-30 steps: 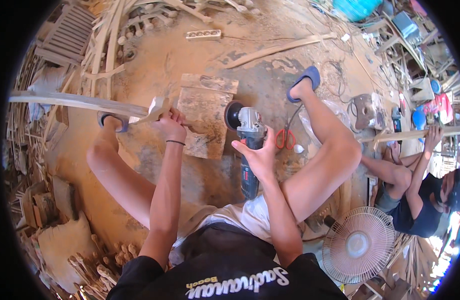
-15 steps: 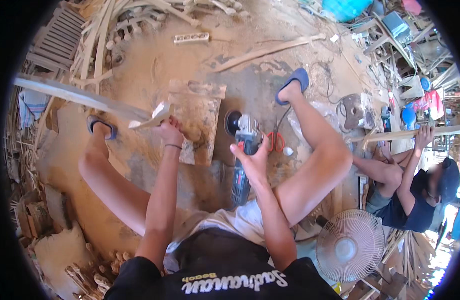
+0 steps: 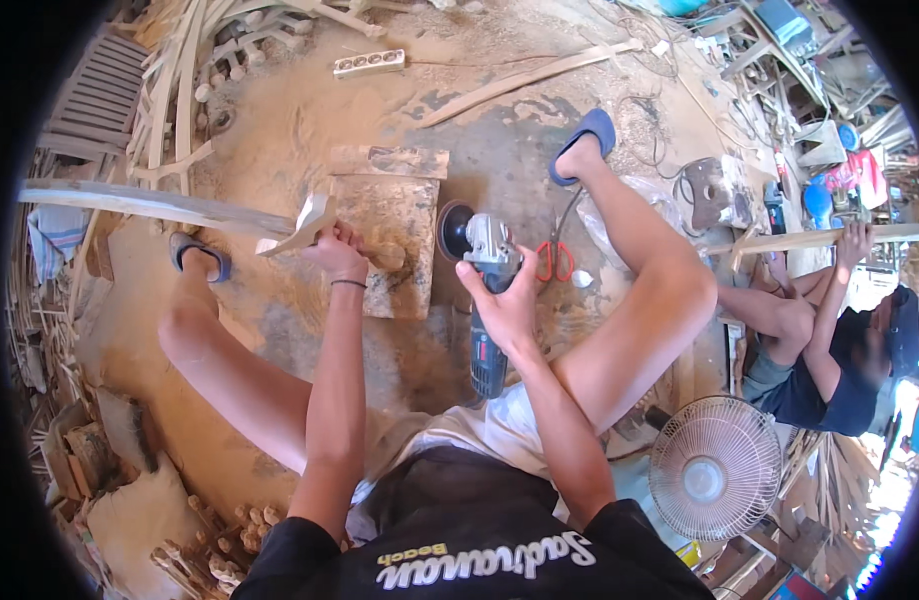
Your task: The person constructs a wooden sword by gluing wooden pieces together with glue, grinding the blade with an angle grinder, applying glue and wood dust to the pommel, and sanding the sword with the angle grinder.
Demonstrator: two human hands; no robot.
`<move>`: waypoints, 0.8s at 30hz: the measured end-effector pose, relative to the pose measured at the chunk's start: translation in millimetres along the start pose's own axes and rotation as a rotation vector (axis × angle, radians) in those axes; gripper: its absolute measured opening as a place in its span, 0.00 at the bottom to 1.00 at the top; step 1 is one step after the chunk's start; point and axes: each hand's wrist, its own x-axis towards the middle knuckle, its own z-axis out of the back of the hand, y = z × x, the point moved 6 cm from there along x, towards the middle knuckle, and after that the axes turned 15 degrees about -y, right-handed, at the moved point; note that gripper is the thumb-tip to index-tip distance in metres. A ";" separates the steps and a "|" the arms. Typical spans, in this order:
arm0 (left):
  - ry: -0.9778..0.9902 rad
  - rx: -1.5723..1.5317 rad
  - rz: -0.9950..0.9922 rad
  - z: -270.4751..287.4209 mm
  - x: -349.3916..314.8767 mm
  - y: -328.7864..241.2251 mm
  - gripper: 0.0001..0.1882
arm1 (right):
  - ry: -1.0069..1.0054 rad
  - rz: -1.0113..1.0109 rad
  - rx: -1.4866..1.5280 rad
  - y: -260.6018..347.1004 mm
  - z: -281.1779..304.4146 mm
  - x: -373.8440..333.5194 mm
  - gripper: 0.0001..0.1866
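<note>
My left hand (image 3: 338, 254) is closed round the near end of a long pale wooden piece (image 3: 180, 207), just below its flared, carved tip (image 3: 302, 226). The piece reaches out to the left rim. In my right hand (image 3: 507, 303) is an angle grinder (image 3: 493, 245), gripped round its dark body with the thumb along the side. Its round dark disc (image 3: 454, 231) faces left, apart from the wood. Between and beyond my hands, a worn wooden board (image 3: 408, 240) lies on the floor; the disc hangs close to its right edge.
Red-handled scissors (image 3: 555, 262) lie right of the grinder. A power strip (image 3: 370, 63) and a long wooden strip (image 3: 530, 82) are farther off. At right stand a fan (image 3: 715, 468) and a seated person (image 3: 830, 350) holding a plank. Wooden parts (image 3: 185, 90) pile up at left.
The grinder has come slightly left, nearer the board's edge. The wooden piece lies more level, its far end lower in view. The whole view has shifted a little.
</note>
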 end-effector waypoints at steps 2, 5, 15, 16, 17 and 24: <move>0.019 0.006 -0.074 -1.1 -5.3 -1.6 0.17 | 0.002 0.026 -0.027 -4.7 -1.2 -0.7 0.46; 0.016 -0.009 -0.087 -2.1 -12.2 3.3 0.17 | 0.014 0.007 -0.093 -15.1 -1.9 -4.3 0.45; -0.029 -0.005 0.056 5.2 -10.4 10.8 0.15 | 0.274 -0.049 -0.101 -13.8 -21.9 -24.7 0.51; 0.026 0.027 -0.031 -0.3 -10.6 8.3 0.16 | 0.268 -0.056 -0.121 -13.3 -21.9 -25.2 0.51; 0.035 0.033 -0.028 -0.8 -9.7 9.0 0.16 | 0.265 -0.064 -0.140 -13.2 -21.4 -26.8 0.51; 0.035 -0.019 -0.028 -0.5 -11.2 13.6 0.15 | 0.228 -0.023 -0.282 -17.0 -24.6 -26.4 0.46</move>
